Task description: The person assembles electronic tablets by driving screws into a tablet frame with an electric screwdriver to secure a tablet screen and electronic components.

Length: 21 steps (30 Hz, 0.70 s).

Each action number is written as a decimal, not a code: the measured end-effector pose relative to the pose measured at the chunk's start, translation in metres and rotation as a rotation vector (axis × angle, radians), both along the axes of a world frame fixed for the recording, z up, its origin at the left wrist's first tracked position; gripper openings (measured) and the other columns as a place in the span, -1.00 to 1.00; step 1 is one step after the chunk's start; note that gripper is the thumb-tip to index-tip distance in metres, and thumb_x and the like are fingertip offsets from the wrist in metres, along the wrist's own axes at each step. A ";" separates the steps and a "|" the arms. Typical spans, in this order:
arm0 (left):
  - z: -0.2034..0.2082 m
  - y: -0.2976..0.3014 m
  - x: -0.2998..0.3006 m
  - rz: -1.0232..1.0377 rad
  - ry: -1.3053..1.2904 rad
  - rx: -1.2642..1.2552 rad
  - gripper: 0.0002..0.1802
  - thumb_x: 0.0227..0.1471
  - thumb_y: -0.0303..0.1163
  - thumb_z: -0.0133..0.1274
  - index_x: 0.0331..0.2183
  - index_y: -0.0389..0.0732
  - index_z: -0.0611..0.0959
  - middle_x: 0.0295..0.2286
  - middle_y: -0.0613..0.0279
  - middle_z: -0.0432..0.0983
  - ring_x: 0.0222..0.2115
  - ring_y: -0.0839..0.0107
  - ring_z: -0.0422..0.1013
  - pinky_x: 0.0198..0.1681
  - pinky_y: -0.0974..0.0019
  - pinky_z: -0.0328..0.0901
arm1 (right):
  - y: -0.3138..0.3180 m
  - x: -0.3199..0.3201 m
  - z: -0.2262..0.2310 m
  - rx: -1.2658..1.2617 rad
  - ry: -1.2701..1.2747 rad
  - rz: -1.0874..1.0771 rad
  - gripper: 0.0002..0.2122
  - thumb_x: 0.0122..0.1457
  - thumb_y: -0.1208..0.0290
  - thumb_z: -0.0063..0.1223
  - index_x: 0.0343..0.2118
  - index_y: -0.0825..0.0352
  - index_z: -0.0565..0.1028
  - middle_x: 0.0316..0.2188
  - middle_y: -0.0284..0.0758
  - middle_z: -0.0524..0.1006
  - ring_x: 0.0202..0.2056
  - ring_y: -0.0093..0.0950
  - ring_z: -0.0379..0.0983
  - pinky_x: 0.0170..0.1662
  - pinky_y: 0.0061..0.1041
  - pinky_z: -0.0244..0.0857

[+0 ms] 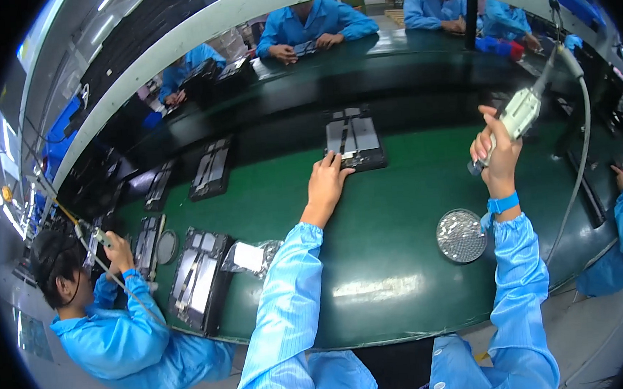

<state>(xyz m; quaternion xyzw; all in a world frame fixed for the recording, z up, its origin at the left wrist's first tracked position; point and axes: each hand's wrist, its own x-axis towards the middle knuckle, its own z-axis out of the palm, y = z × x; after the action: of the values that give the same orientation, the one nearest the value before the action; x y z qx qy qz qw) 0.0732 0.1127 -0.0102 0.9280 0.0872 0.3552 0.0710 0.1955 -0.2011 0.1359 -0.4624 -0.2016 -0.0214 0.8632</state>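
My left hand (327, 187) reaches to the near left corner of an opened tablet (367, 134), which shows grey battery packs in a black frame. Its fingertips rest on the tablet's near end, with the thumb along the edge. Raised on the right, my right hand (498, 154) is wrapped round a pale electric screwdriver (522, 112). The driver hangs from a cable, its tip end pointing down and left, apart from the tablet. Below that hand sits a round dish (462, 236) full of small shiny pieces, too small to make out.
More opened tablets (211, 168) lie along the green table (371, 226) to the left. Nearer stands a stack of tablets (200, 282) beside a clear plastic bag (251, 258). A co-worker (118, 324) holds a driver at left. The driver's cable (587, 124) loops down at right.
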 end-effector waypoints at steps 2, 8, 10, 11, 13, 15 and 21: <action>-0.008 0.000 0.011 0.027 -0.050 -0.041 -0.51 0.02 -0.18 0.20 -0.10 -0.33 0.60 -0.04 -0.10 0.47 -0.12 -0.06 0.43 -0.05 0.07 0.37 | -0.018 0.001 -0.004 -0.024 0.023 -0.037 -0.80 0.21 0.49 0.00 -0.17 0.46 0.52 -0.78 -0.49 0.22 -0.82 -0.65 0.12 -0.74 -0.58 0.08; 0.029 -0.033 0.013 -0.005 -0.169 0.096 -0.74 -0.01 -0.31 0.20 -0.28 -0.24 0.59 -0.12 -0.15 0.43 -0.18 -0.11 0.39 -0.14 -0.01 0.33 | -0.049 -0.015 -0.045 -0.210 -0.065 0.190 -0.75 0.23 0.45 -0.03 -0.10 0.49 0.43 -0.79 -0.51 0.14 -0.82 -0.65 0.07 -0.73 -0.57 0.06; 0.022 -0.039 -0.005 0.010 -0.235 0.219 -0.68 0.01 -0.32 0.20 -0.16 -0.20 0.62 -0.05 -0.09 0.43 -0.09 -0.07 0.38 -0.03 0.05 0.31 | -0.043 -0.033 -0.041 -0.277 -0.080 0.308 -0.70 0.22 0.40 -0.04 -0.10 0.54 0.39 -0.79 -0.49 0.15 -0.80 -0.63 0.09 -0.69 -0.57 0.10; 0.019 -0.054 -0.011 -0.032 -0.171 0.181 -0.66 0.02 -0.33 0.19 -0.12 -0.18 0.63 -0.03 -0.05 0.43 -0.06 -0.04 0.38 0.00 0.07 0.29 | -0.045 -0.033 -0.049 -0.268 -0.118 0.340 -0.70 0.21 0.40 -0.04 -0.11 0.56 0.38 -0.79 -0.48 0.16 -0.80 -0.63 0.10 -0.69 -0.57 0.10; 0.019 -0.072 -0.043 -0.068 -0.070 0.156 -0.67 0.04 -0.36 0.19 -0.11 -0.15 0.66 0.00 0.01 0.44 -0.03 0.03 0.39 0.04 0.11 0.28 | -0.044 -0.037 -0.060 -0.293 -0.151 0.418 -0.75 0.21 0.44 -0.07 -0.15 0.54 0.38 -0.81 -0.49 0.14 -0.82 -0.63 0.08 -0.72 -0.54 0.10; 0.017 -0.086 -0.061 -0.080 -0.009 0.102 -0.73 0.03 -0.38 0.19 -0.16 -0.14 0.69 -0.01 0.05 0.46 -0.03 0.08 0.42 0.05 0.14 0.29 | -0.049 -0.045 -0.067 -0.388 -0.170 0.425 -0.83 0.24 0.48 -0.14 -0.22 0.49 0.37 -0.84 -0.48 0.11 -0.85 -0.62 0.06 -0.75 -0.52 0.10; 0.003 -0.095 -0.076 -0.109 0.060 -0.045 -0.76 0.10 -0.39 0.15 -0.16 -0.21 0.68 -0.02 0.10 0.46 -0.07 0.16 0.45 -0.01 0.18 0.34 | -0.080 -0.056 -0.086 -0.134 -0.052 0.570 -0.89 0.19 0.52 -0.07 -0.32 0.48 0.41 -0.83 -0.46 0.19 -0.83 -0.63 0.10 -0.74 -0.55 0.08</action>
<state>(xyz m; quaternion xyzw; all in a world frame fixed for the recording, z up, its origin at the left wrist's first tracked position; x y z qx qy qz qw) -0.0031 0.0173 -0.0071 0.9398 0.0465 0.3208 0.1084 0.1397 -0.2814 0.0496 -0.4426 -0.3464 0.2237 0.7963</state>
